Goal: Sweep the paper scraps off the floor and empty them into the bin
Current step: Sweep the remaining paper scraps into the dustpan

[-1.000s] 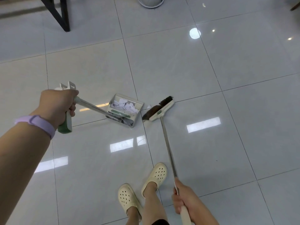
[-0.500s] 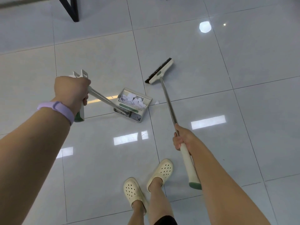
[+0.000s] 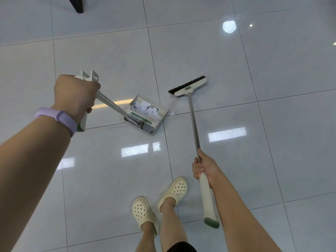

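Now, from the head view, your left hand (image 3: 76, 95) has its fingers wrapped round the dustpan handle (image 3: 111, 104), and the dustpan (image 3: 145, 115) sits on the floor (image 3: 236, 70) holding the paper scraps (image 3: 147, 109). Just right of the dustpan lies one stray scrap (image 3: 172, 112). Beyond it, the broom (image 3: 189, 86) rests bristles-down, your right hand (image 3: 203, 168) clenched round its shaft.
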{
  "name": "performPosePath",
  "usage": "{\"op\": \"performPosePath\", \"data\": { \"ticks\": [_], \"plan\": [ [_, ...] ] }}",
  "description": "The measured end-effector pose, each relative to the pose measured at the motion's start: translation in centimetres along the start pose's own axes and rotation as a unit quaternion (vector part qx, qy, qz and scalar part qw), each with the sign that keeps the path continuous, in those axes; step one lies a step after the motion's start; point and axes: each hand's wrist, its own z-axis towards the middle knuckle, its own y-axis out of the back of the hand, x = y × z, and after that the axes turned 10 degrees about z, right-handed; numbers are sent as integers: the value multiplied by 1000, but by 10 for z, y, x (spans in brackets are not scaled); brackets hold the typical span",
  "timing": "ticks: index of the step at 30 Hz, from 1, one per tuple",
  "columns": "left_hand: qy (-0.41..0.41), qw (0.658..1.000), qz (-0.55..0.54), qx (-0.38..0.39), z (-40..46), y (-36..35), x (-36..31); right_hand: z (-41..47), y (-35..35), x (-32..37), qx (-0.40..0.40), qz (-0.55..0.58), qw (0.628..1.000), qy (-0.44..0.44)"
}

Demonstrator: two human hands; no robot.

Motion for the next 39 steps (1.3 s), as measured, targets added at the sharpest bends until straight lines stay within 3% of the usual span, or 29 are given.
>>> {"op": "performPosePath", "data": {
  "ticks": [11,16,19,22,25,27,29,31,34,36,39],
  "plan": [
    [-36,997,55,-32,-3,5,-21,-12,-2,19,2,-26,999,43],
    [-125,976,164,-72,21,28,-32,-5,-24,49,-13,-81,994,67],
    [-131,954,246,-110,47,30,-21,3,-41,71,-19,-105,992,70],
    [-102,964,194,-151,90,20,-2,7,-55,94,-16,-106,992,71],
    [-67,981,124,-136,112,6,13,15,-70,117,-22,-118,991,63],
    [-115,947,186,-237,96,-22,-19,25,-75,131,-22,-115,991,60],
    [-258,912,151,-282,80,-80,-67,38,-78,143,-11,-100,993,57],
    [-348,911,136,-177,84,-166,-96,53,-80,154,-7,-70,997,41],
    [-293,926,236,43,119,-298,-74,84,-77,171,2,-25,999,23],
    [-247,897,325,166,143,-371,-45,113,-73,186,5,-38,999,26],
    [-225,859,396,234,180,-457,-14,168,-62,209,12,-63,997,37]
  ]
}}
